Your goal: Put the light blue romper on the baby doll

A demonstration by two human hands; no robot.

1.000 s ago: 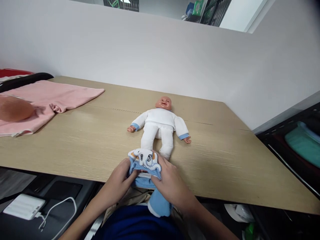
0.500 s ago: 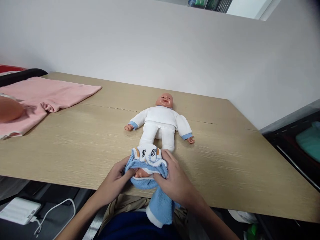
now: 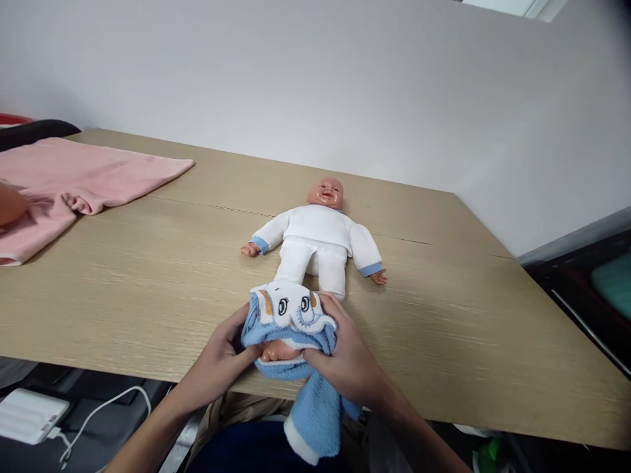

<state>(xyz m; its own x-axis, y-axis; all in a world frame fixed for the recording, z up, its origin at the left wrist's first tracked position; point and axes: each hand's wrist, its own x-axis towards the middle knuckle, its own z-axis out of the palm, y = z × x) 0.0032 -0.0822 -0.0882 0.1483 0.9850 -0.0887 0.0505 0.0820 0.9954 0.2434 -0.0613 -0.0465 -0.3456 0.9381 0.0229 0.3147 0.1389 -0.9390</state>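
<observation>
A baby doll [image 3: 318, 226] in a white top with blue cuffs lies on its back on the table, legs toward me. A fluffy blue doll garment [image 3: 315, 417] with a white panel and embroidered eyes surrounds the end of the doll's leg. Inside its opening a bare doll foot [image 3: 280, 351] shows. My left hand [image 3: 224, 355] grips the garment's left edge, thumb at the opening beside the foot. Opposite, my right hand [image 3: 352, 351] is closed on the right edge, its thumb also inside. One white-cuffed tube of the garment hangs over the table's front edge.
Pink cloth [image 3: 93, 174] lies at the left of the wooden table [image 3: 148, 295], with a rounded orange-brown object [image 3: 10, 205] on it. Below the table's front left is a white power bank [image 3: 32, 415] with a white cable. A dark container [image 3: 591, 302] stands beyond the right edge.
The garment's opening is spread a little wider, and more of the doll's foot shows in it. Both hands keep their hold. The view has shifted slightly.
</observation>
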